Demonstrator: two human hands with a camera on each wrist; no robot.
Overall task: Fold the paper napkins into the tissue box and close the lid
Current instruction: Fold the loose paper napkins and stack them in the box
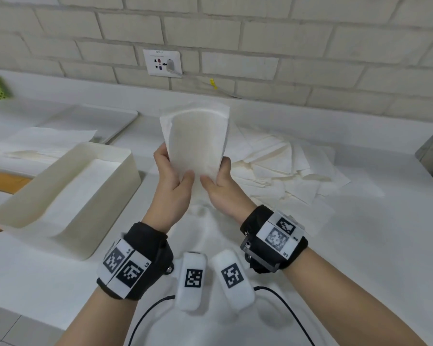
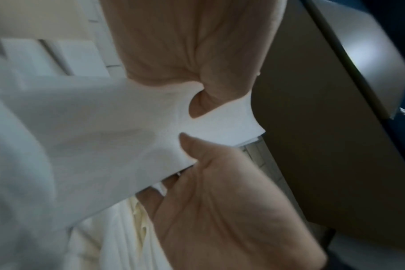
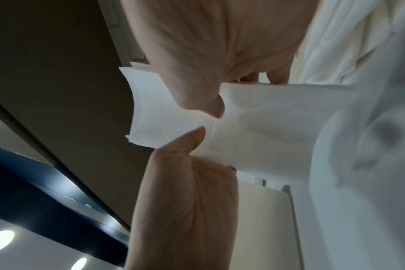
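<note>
- Napkin (image 1: 198,143) held upright, long axis vertical; left hand (image 1: 171,186) and right hand (image 1: 221,183) both pinch its lower end.
- Tissue box (image 1: 105,196) lies open to the left, nearer the left hand.

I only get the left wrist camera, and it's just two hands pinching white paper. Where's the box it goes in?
Observer: The head view shows the tissue box standing open on the counter, to the left of the left hand.
Operator: Is anything inside it yet?
Observer: Yes, white paper lies flat on its bottom.
Operator: Are more napkins waiting?
Observer: A loose pile of napkins lies on the counter beyond the right hand. Both hands hold the folded napkin upright above the counter.
</note>
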